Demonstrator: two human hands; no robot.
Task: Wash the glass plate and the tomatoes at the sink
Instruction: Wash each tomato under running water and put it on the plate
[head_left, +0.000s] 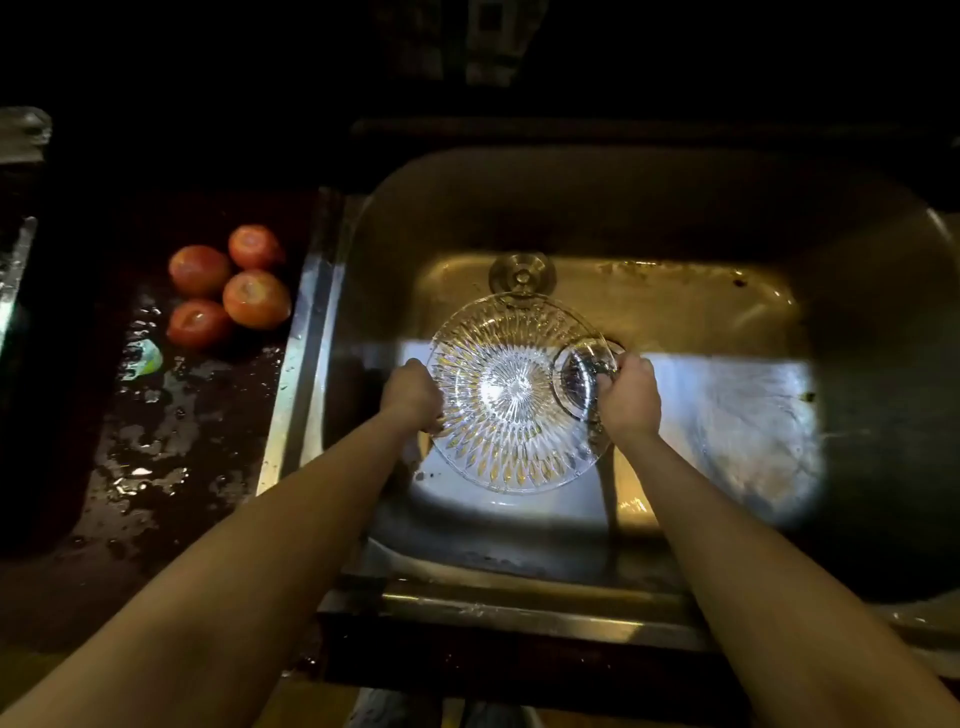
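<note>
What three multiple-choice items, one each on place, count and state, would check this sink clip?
1. Where are the tomatoes?
A. In the sink
B. On the wet counter left of the sink
C. On the plate

2. How many tomatoes show?
A. Two
B. Four
C. Six

3. How is the plate held?
A. By both hands, over the sink
B. By one hand only
C. Lying untouched on the counter

Answers:
1 B: they sit grouped on the dark counter beside the sink.
2 B: four red ones are visible.
3 A: the left hand grips its left rim, the right hand its right.
</note>
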